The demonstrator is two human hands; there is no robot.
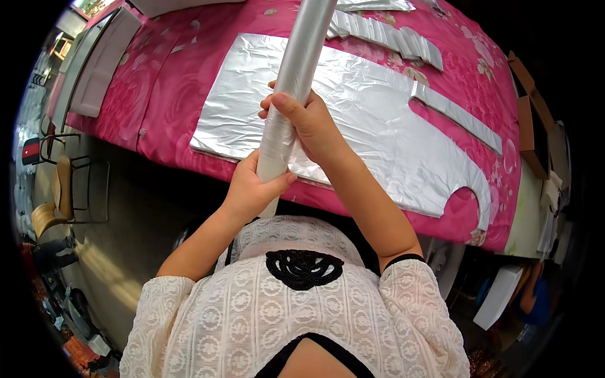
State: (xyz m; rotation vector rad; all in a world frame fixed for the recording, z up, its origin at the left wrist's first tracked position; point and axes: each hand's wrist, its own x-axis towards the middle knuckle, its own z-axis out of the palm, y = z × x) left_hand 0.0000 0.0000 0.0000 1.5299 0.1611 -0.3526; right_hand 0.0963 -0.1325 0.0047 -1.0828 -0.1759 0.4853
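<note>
A long roll of clear plastic film (pixel 305 47) rises at a slant in front of me, running from close to my body up past the far edge of the view. My left hand (pixel 247 192) is closed around its near lower end. Higher up the same roll, my right hand (pixel 313 126) wraps it with the thumb across the front. Beneath the roll lies a flat stack of silvery plastic vest bags (pixel 372 120), their cut-out handles pointing right. The roll covers part of this stack.
A pink flowered cloth (pixel 167 94) covers the table. Folded plastic packs (pixel 391 39) lie at the far side, and a narrow folded strip (pixel 459 118) rests by the bag handles. Cardboard boxes (pixel 532 135) stand at right; a chair (pixel 62 186) stands on the floor at left.
</note>
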